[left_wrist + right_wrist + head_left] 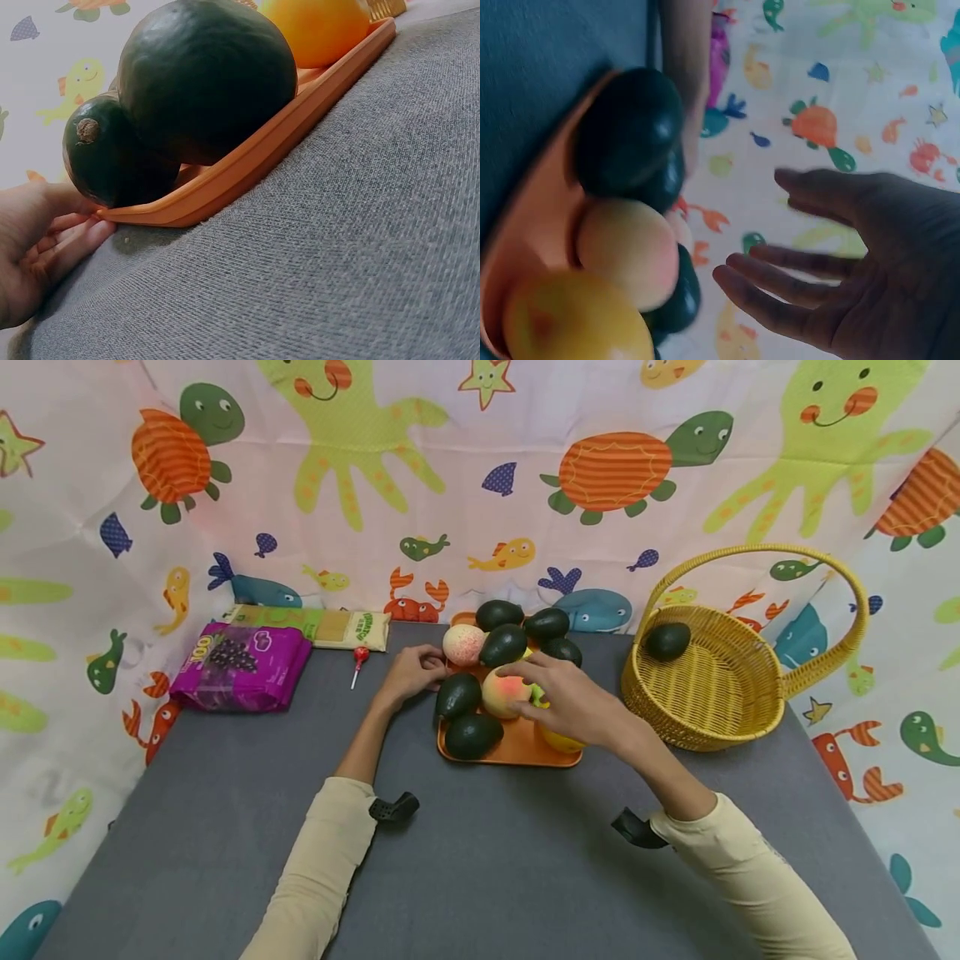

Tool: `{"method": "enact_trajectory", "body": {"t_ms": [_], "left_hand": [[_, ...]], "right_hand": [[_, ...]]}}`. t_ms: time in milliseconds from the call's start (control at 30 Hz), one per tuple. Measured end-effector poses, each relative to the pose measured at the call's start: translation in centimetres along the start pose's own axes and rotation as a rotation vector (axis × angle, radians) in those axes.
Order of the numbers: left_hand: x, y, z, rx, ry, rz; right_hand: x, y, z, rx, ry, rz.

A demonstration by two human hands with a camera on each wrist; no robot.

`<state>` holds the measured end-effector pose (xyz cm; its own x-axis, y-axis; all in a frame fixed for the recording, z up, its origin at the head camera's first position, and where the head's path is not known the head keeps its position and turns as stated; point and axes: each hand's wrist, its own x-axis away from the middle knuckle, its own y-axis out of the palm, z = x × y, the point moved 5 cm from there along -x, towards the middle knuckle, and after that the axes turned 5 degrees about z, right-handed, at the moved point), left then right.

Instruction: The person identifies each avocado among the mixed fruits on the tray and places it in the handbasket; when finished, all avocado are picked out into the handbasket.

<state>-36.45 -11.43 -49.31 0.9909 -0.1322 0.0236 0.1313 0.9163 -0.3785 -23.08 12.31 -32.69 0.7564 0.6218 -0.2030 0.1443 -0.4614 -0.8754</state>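
Observation:
An orange tray (525,750) carries several dark green avocados (473,737), two peaches (504,695) and a yellow fruit (559,742). My left hand (415,672) is at the tray's left side. In the left wrist view its thumb lies over the tray rim (247,166) and the fingers are below it, pinching the corner beside an avocado (112,161). Above the fruit hovers my right hand (573,697), fingers spread and slightly bent. The right wrist view shows nothing in the right hand (855,255), with the front peach (628,253) a gap away.
A yellow wicker basket (701,739) with a tall handle stands right of the tray, one avocado (667,642) inside. At the back left lie a purple package (242,668), a yellow-green packet (330,628) and a red lollipop (361,655). A printed cloth (480,543) hangs behind the table.

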Motion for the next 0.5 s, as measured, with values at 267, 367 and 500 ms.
{"method": "enact_trajectory", "body": {"t_ms": [267,367,500], "left_hand": [[0.2,-0.1,0.1,-0.012,0.000,0.007],[0.1,-0.1,0.2,-0.008,0.000,0.010],[0.1,-0.1,0.0,0.006,-0.007,0.005]], "right_hand": [[-0.9,4.6,-1.8,0.026,-0.196,-0.068],[-1.2,5.8,-2.0,0.041,-0.182,-0.108],[-1.5,7.1,-2.0,0.073,-0.190,-0.136]]}}
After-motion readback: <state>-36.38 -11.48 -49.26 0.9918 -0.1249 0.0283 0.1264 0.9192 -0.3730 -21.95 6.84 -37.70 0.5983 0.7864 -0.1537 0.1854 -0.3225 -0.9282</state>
